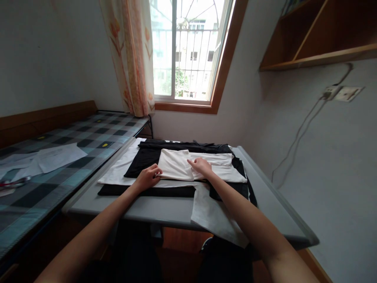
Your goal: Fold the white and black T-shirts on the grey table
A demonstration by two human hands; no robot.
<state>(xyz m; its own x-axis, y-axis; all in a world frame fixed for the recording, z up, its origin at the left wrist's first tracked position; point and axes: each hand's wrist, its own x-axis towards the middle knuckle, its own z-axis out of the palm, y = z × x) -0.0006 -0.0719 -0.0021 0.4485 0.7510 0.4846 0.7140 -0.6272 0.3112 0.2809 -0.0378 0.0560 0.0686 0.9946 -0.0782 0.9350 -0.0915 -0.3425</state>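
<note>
A partly folded white garment point(174, 165) lies on top of a layered stack of black and white clothes. My left hand point(149, 177) is at its near left corner, with curled fingers closed on the edge of the cloth. Over the middle of the same garment, my right hand point(200, 166) grips beside the fold line, index finger pointing left and the other fingers bent. Two strips of the garment stretch out to the right of that hand. Directly beneath is a black garment point(141, 163). A white sleeve-like piece point(210, 212) hangs over the table's front edge.
The clothes rest on a grey table point(165, 207) below a barred window point(191, 59). To the left stands a bed with a checked cover point(70, 137) and loose papers point(61, 157). A wooden shelf point(318, 59) and a wall socket with cables point(331, 92) are on the right.
</note>
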